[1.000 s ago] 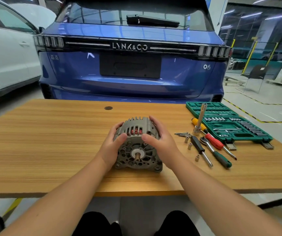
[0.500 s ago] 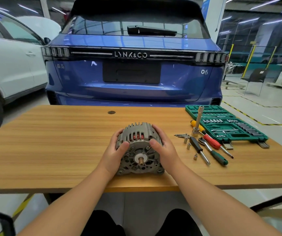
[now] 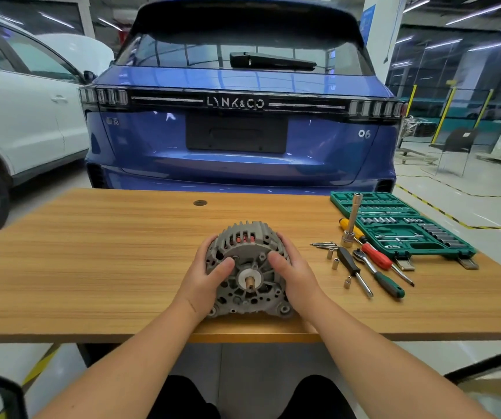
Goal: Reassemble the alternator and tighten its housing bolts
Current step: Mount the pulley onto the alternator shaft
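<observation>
A grey cast alternator (image 3: 248, 269) stands on the wooden table (image 3: 92, 261) near its front edge, shaft end facing me, red windings showing through the top slots. My left hand (image 3: 205, 279) grips its left side, thumb on the front face. My right hand (image 3: 296, 275) grips its right side, thumb also on the front face. Loose long bolts (image 3: 323, 244) and small sockets (image 3: 335, 261) lie to the right of it.
Right of the alternator lie a black screwdriver (image 3: 353, 270), a ratchet with a green handle (image 3: 379, 276), a red screwdriver (image 3: 377, 255) and an upright socket extension (image 3: 352, 220). An open green socket case (image 3: 400, 225) sits at the table's right. A blue car (image 3: 237, 131) stands behind the table.
The view has tilted upward, so the table and alternator sit lower in the frame. Both hands keep the same hold on the alternator.
</observation>
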